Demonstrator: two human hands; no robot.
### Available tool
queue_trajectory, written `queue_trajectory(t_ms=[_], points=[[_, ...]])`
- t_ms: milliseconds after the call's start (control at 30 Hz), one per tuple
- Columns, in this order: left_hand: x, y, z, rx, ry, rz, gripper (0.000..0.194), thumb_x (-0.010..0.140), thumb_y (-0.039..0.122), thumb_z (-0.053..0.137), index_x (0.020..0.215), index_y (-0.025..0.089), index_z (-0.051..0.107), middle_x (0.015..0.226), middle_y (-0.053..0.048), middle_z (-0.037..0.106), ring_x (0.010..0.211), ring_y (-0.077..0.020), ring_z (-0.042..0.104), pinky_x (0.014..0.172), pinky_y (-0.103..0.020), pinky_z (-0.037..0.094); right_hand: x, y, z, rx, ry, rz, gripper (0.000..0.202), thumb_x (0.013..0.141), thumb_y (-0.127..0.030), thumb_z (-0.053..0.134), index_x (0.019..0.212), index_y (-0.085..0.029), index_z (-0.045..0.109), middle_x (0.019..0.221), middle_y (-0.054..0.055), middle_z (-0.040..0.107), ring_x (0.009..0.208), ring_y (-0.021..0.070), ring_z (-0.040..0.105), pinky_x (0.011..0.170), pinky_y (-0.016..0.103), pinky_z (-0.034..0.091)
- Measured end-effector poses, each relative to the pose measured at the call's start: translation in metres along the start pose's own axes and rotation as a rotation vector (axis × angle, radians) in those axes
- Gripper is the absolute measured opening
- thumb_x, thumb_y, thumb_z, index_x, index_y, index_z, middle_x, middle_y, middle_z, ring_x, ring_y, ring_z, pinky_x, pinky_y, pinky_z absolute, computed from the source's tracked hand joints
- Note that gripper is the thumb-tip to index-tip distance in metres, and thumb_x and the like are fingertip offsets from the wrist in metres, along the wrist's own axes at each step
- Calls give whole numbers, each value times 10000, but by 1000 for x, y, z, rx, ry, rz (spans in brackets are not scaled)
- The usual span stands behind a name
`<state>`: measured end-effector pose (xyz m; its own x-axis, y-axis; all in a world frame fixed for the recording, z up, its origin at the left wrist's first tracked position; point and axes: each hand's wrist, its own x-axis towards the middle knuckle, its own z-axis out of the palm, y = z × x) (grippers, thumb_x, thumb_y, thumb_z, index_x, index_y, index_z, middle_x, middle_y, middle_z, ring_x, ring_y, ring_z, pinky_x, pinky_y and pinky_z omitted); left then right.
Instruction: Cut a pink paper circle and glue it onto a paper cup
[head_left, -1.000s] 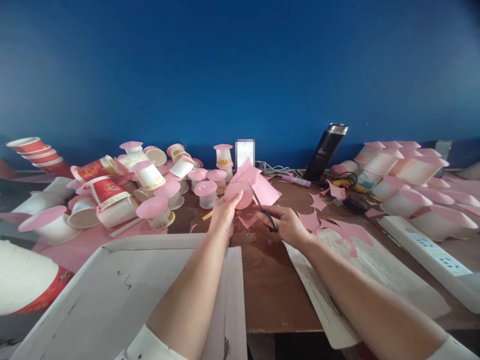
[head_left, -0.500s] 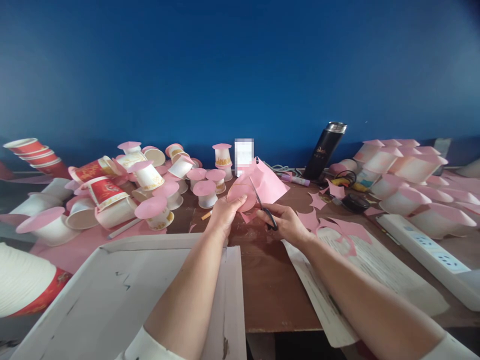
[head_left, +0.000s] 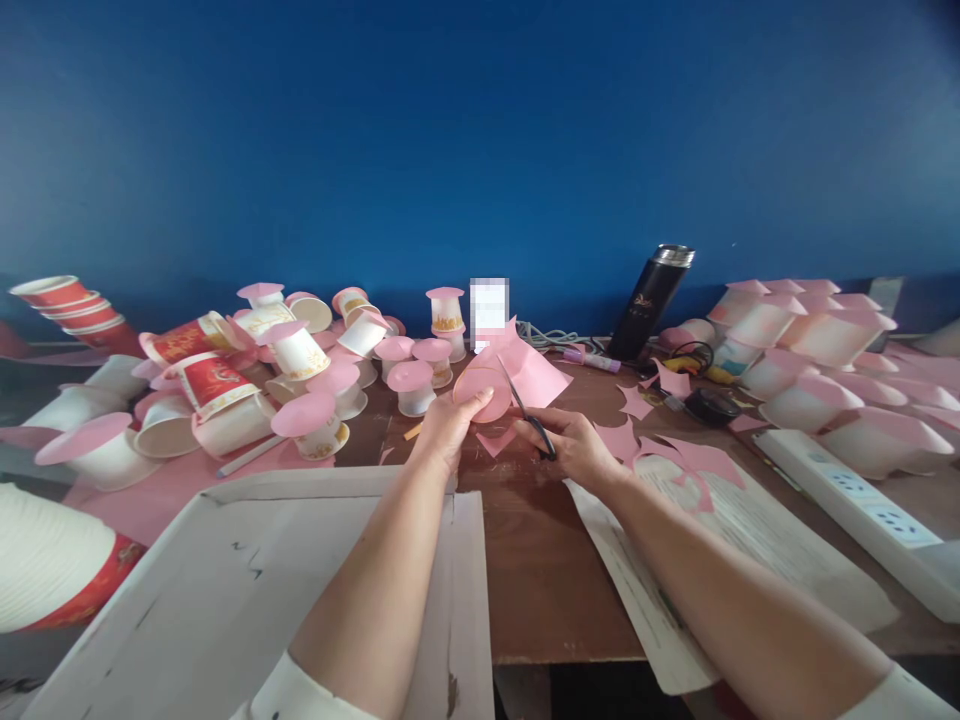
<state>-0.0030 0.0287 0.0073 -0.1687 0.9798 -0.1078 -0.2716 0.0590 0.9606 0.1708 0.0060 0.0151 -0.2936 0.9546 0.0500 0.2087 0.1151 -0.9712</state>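
My left hand [head_left: 448,428] pinches a piece of pink paper [head_left: 534,372], with the thumb lying on top. A round outline encloses the part under my thumb; whether this is a drawn line or the rim of a round thing I cannot tell. My right hand [head_left: 574,442] grips black-handled scissors [head_left: 546,440], their blades pointing up and left at the edge of the round part. Behind the blades the rest of the sheet stands up in a bent flap. A pointed pink corner hangs below the round part.
Paper cups with pink discs [head_left: 304,415] crowd the left, and more capped cups [head_left: 810,390] fill the right. A black flask [head_left: 651,300] leans at the back. Pink scraps [head_left: 636,402], a printed sheet [head_left: 750,540], a power strip [head_left: 862,500] and a white box lid [head_left: 300,580] lie around.
The pink paper has turned slightly in my left hand, and its lower corner hangs a little further out. The scissors stay at nearly the same spot.
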Motion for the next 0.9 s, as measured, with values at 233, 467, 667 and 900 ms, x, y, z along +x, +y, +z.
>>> queue_trajectory(t_ms=[233,467,667,900], points=[[2,-1,-2,13,4,5,481,545,403,822,930,126,741,889,-101,745,788,-235,678,655,-289,519,1,1,0,1,0,10,588,725,-533,677,1121,-99,696,565,-36,474,536,91,382,508,247,312],[0,1,-1,21,17,16,445,563,397,812,909,127,741,864,-100,742,767,-228,669,651,-298,513,0,-2,0,-2,14,8,602,706,-551,683,1099,-96,709,560,-28,480,537,98,394,494,246,316],[-3,5,0,8,22,9,437,567,374,814,916,124,737,858,-101,743,791,-246,677,682,-322,526,-3,-7,2,20,29,46,652,666,-589,695,1090,-94,711,565,-30,467,517,89,380,472,242,309],[-2,4,-2,54,36,44,366,594,375,796,875,149,736,863,-89,744,839,-262,681,727,-343,533,-2,-6,2,43,14,50,626,653,-557,719,1082,-101,717,574,-32,466,531,83,373,477,231,299]])
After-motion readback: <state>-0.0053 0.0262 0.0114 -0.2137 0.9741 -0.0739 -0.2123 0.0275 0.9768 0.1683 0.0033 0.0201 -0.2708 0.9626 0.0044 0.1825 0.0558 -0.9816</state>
